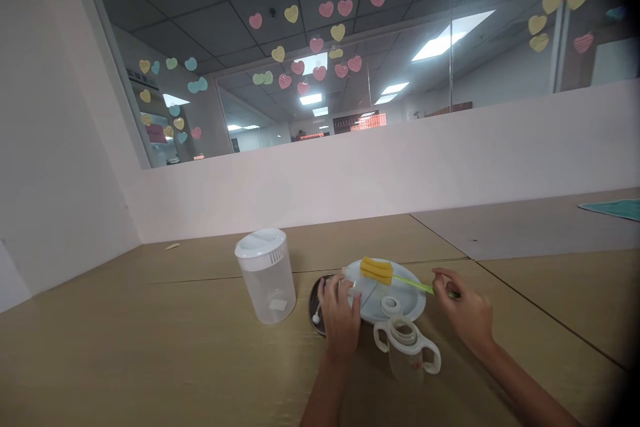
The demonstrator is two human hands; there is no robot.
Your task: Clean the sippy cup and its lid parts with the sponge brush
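Note:
My right hand [465, 310] is closed around the thin green handle [415, 283] of a sponge brush. Its yellow sponge head [377, 271] is over the pale oval plate [417, 303]. My left hand [341, 320] reaches over the plate's left edge and a dark oval dish [314, 293], fingers curved and apart. Something clear shows near its fingertips, too faint to name. A small white part with a round end [316, 317] lies on the dark dish. On the plate's near side is a white ring [391, 307]. In front stands a two-handled cup [404, 347], uncovered.
A clear plastic jug [270, 290] with a white lid stands left of the dishes. Behind the table [200, 347] runs a low white wall [310, 180] beneath a window with heart-shaped notes. A teal cloth [613, 209] lies at far right, a small flat piece [173, 246] at back left.

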